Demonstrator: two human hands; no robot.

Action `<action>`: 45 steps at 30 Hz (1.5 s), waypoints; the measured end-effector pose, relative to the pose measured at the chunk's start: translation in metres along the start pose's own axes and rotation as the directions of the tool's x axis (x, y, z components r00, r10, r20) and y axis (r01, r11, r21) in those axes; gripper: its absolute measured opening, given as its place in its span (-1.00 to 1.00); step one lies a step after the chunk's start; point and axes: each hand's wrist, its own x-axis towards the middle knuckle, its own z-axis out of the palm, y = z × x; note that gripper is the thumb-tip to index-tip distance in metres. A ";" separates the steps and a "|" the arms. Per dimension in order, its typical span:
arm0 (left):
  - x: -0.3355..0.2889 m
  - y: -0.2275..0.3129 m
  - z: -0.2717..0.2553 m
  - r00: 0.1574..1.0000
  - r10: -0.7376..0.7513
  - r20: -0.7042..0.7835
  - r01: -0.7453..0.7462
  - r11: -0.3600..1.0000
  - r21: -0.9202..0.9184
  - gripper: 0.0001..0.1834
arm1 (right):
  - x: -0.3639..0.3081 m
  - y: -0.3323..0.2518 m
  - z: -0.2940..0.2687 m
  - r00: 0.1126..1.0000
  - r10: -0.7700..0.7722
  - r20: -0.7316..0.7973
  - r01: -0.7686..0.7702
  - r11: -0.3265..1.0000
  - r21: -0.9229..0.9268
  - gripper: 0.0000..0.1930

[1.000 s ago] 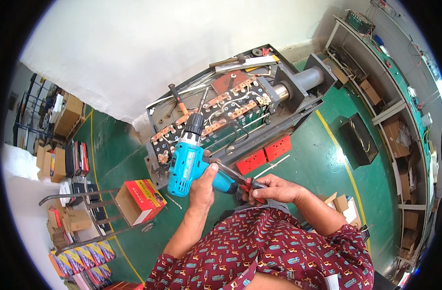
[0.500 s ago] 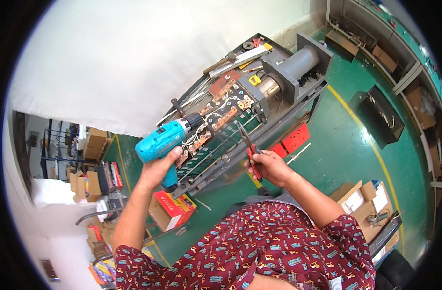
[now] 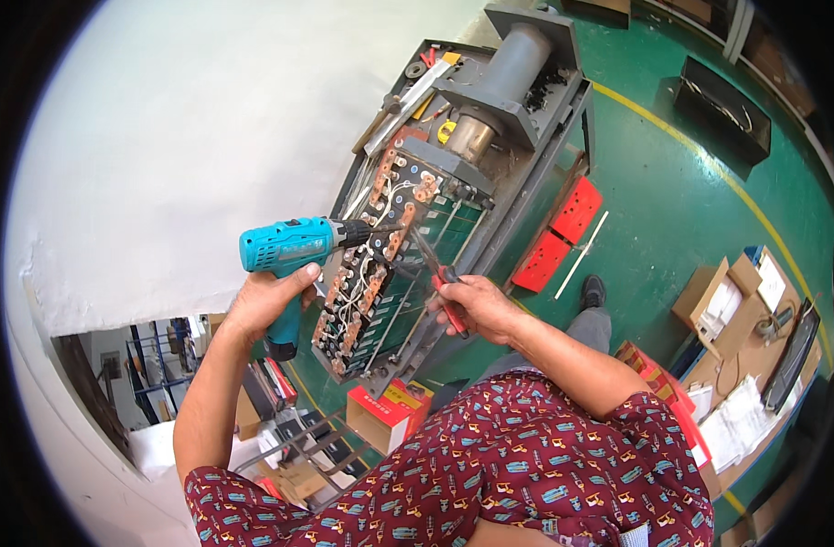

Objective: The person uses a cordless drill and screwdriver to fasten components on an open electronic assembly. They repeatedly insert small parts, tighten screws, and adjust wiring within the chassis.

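My left hand (image 3: 273, 303) is closed around the grip of a teal cordless drill (image 3: 284, 244). The drill lies level, its black chuck and thin bit pointing right, over a block of black and green cells (image 3: 394, 314). Copper bars (image 3: 374, 284) and white wires run along the top of that block. In my right hand (image 3: 479, 308) are red-handled pliers (image 3: 450, 308), their jaws pointing up and left. The jaw tips are close to the drill bit beside a copper bar; whether they touch it I cannot tell.
The block rests on a grey metal bench (image 3: 563, 137) with a large cylinder (image 3: 519, 64) at its far end. A yellow tape measure (image 3: 447, 132) lies beside the cylinder. Red plates (image 3: 576, 208) are on the right, an open red box (image 3: 387, 415) below, and a white wall (image 3: 161, 164) to the left.
The view has turned, swinging the bench more upright. The drill has levelled out, its bit now over the copper bars. My right hand has brought the pliers' jaws in near the bit.
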 end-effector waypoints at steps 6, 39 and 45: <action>0.010 0.004 -0.006 0.998 0.045 0.033 -0.047 0.997 0.053 -0.58 | 0.006 0.018 0.011 0.998 -0.058 -0.031 0.060 0.996 0.066 -0.70; 0.039 0.032 -0.024 0.993 -0.057 0.105 0.039 0.985 0.171 -0.39 | 0.023 0.023 0.030 0.991 -0.118 -0.065 0.121 0.992 0.039 -0.69; 0.043 0.028 -0.031 0.986 -0.104 0.127 0.080 0.979 0.185 -0.38 | 0.024 0.023 0.027 0.988 -0.140 -0.064 0.144 0.987 0.070 -0.74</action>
